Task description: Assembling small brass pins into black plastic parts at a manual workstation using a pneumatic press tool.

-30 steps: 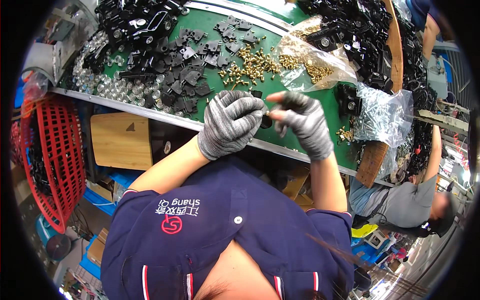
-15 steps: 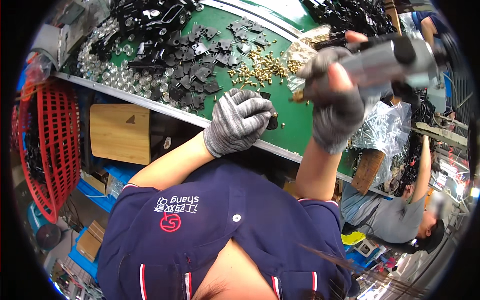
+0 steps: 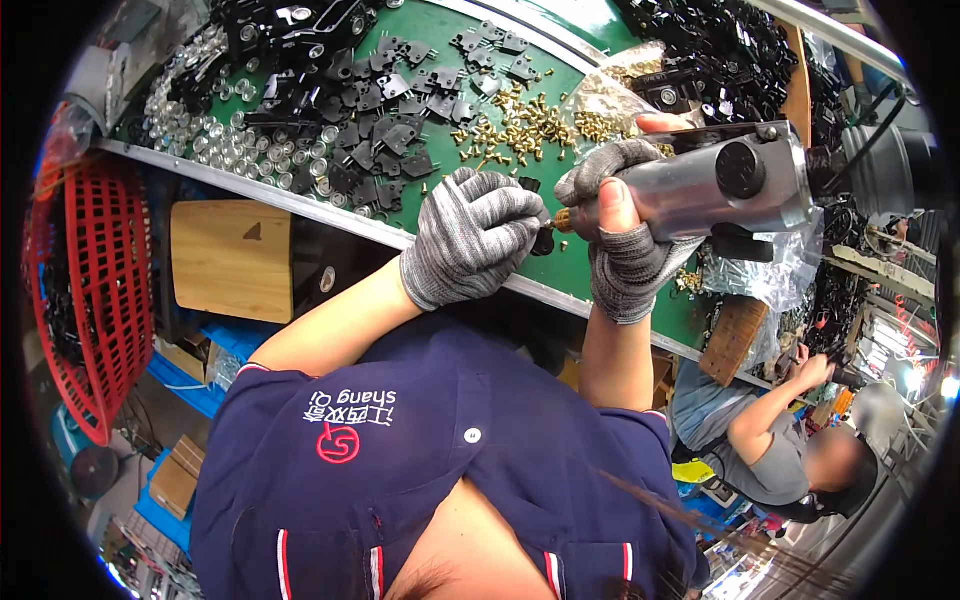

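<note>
In a grey knit glove with bare fingertips, my right hand (image 3: 632, 235) wraps round a silver power screwdriver (image 3: 715, 185) lying roughly level. Its brass-coloured tip (image 3: 564, 220) points left and meets a small black part (image 3: 541, 240) at the fingertips of my left hand (image 3: 475, 238). That hand, gloved too, is closed on the black part near the bench's front edge; its fingers hide most of it. Just beyond lies a spread of small brass screws (image 3: 515, 125). Flat black pieces with pins (image 3: 390, 130) are heaped behind my left hand.
The green bench (image 3: 570, 275) has a metal front edge. Clear round caps (image 3: 255, 155) lie at the left, black assemblies (image 3: 665, 90) at the far right. A plastic bag of screws (image 3: 755, 265) and a wooden block (image 3: 735, 340) are at right. A red basket (image 3: 100, 290) stands left; a co-worker (image 3: 760, 430) sits right.
My right hand has brought the power screwdriver down and levelled it, its tip now against the part at my left hand. My left hand has barely moved. The co-worker's arm has bent.
</note>
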Motion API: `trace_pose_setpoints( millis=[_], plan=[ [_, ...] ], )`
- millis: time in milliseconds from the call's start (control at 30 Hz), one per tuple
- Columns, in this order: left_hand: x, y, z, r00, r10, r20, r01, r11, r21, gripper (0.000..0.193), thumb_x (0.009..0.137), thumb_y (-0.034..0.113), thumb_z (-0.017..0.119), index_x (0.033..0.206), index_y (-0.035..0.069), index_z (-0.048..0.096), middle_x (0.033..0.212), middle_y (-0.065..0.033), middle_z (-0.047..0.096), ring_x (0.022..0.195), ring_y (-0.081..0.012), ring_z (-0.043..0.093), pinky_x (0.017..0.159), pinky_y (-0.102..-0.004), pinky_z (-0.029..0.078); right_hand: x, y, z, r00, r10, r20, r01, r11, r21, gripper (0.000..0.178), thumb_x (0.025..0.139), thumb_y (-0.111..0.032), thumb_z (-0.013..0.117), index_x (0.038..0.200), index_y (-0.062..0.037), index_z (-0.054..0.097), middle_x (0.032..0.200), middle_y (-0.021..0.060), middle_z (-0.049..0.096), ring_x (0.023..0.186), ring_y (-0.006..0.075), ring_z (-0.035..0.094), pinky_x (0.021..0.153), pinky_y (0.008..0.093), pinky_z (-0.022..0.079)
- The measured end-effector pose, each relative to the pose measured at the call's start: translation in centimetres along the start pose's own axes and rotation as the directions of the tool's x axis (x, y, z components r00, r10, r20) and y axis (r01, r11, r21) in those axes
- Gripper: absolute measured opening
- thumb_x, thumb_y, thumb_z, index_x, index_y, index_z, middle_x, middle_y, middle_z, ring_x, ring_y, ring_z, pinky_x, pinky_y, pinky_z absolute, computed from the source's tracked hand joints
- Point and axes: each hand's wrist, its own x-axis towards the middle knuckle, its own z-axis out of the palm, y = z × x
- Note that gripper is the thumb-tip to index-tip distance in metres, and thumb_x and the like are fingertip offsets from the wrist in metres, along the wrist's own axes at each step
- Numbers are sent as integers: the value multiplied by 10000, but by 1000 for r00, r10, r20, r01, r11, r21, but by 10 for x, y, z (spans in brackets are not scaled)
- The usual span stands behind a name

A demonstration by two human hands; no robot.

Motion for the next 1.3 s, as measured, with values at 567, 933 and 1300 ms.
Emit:
trace_pose_setpoints(
  millis=[567,933,1300],
  plan=[
    [4,3,-1,994,100,41,-99,995,-17,167,701,64,732,858,93,683,939,-55,689,789,-269,675,646,-396,517,-8,13,-15,997,-42,60,52,983,-173,531,840,-51,670,1310,-29,424,832,97,604,750,201,620,706,341,543],
    [-3,10,-20,986,-131,104,139,987,-75,219,785,27,689,1003,47,672,1069,-128,678,957,-320,666,806,-393,533,-3,14,-32,860,112,497,369,538,-758,658,762,-280,810,1327,-57,555,1136,132,612,971,292,643,824,377,530],
    [34,-42,-80,937,-286,-199,310,945,103,327,836,45,618,1158,36,670,1203,-142,651,1142,-289,617,984,-380,485,36,-22,-96,982,-142,126,189,764,-617,286,788,1,729,1063,-40,663,1014,49,652,917,139,610,804,286,529]
  ],
)
